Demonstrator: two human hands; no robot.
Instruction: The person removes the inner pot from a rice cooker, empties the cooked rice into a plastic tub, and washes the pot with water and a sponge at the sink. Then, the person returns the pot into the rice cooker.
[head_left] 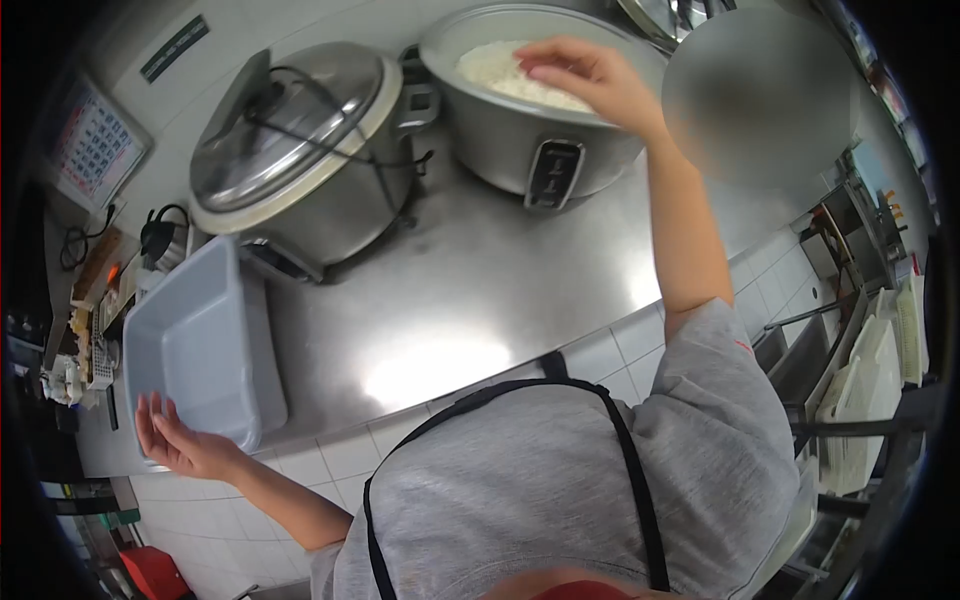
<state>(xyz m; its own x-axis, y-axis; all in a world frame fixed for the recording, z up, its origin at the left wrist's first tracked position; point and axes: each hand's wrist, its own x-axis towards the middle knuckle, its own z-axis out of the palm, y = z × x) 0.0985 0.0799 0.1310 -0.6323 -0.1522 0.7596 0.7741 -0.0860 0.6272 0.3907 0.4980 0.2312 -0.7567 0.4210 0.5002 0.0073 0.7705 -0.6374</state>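
An uncovered steel cooker (500, 150) at the upper middle holds white rice (500, 65). My right hand (585, 75) is over its rim, with the fingers bent down at the rice; whether the fingertips touch it or hold any grains is too small to tell. My left hand (185, 440) is at the near left corner of an empty grey plastic tub (262, 350), palm turned up, fingers loosely curled and apart, nothing in it. Left of the rice stands a second cooker (370, 200) under a shiny metal lid (320, 95), with a black cord lying across it.
Both cookers and the tub stand on a steel counter (450, 300) against a tiled wall. A calendar (95, 145) hangs at the left. Metal shelving with white plastic baskets (860, 400) stands at the right, beyond the tiled floor. A blurred round patch hides the upper right.
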